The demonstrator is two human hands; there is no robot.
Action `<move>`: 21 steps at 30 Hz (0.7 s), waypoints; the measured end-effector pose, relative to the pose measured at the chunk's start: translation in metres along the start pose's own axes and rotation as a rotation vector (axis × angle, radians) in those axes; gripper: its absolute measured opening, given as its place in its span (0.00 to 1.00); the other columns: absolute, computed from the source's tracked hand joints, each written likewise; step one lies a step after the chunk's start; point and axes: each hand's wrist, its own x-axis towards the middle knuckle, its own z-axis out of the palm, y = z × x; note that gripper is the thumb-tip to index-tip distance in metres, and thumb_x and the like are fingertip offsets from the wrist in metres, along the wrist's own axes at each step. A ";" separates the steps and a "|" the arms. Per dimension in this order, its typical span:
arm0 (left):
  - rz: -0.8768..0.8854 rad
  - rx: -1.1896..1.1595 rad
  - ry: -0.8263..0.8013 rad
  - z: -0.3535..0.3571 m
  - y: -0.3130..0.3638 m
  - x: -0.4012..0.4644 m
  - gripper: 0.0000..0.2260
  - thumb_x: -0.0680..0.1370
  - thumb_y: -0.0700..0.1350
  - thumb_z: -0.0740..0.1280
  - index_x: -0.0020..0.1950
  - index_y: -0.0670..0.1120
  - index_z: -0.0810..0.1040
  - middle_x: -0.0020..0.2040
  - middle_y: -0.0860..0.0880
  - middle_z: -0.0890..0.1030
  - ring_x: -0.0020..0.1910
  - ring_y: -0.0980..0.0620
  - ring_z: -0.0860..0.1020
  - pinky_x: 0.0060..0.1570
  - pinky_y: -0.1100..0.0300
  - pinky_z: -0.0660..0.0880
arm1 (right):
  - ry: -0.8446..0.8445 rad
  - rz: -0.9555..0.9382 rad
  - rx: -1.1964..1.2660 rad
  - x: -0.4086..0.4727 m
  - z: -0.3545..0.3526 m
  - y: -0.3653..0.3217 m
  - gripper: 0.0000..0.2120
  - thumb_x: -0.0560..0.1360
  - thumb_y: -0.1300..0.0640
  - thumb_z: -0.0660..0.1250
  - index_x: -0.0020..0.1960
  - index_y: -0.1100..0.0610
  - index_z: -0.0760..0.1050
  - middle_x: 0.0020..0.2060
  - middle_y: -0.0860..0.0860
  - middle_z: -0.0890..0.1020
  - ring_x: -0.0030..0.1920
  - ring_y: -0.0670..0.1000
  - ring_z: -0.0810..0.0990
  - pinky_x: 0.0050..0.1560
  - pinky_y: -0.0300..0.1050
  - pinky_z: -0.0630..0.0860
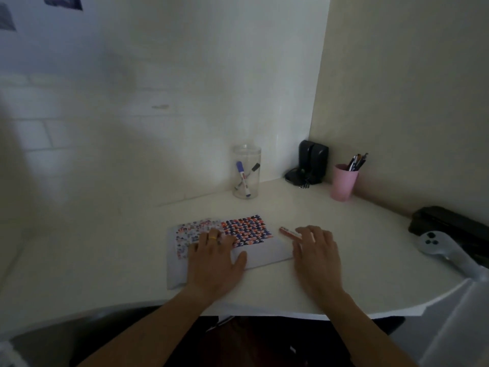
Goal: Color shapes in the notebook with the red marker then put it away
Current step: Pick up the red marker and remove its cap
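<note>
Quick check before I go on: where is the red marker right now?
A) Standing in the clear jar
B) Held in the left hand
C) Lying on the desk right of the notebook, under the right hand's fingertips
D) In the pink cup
C: the red marker lies on the desk just right of the notebook, with the right hand reaching onto it; the left hand rests flat on the page.

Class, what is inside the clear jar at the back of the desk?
The clear jar holds two markers, one with a blue cap and one with a black cap. Nothing else shows through it.
</note>
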 end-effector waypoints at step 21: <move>0.226 0.077 -0.696 -0.017 -0.011 0.107 0.38 0.67 0.74 0.65 0.73 0.69 0.55 0.66 0.46 0.64 0.69 0.42 0.63 0.66 0.44 0.67 | -0.220 0.388 1.208 0.133 0.006 -0.035 0.15 0.78 0.67 0.64 0.61 0.57 0.81 0.50 0.56 0.82 0.46 0.55 0.79 0.52 0.51 0.80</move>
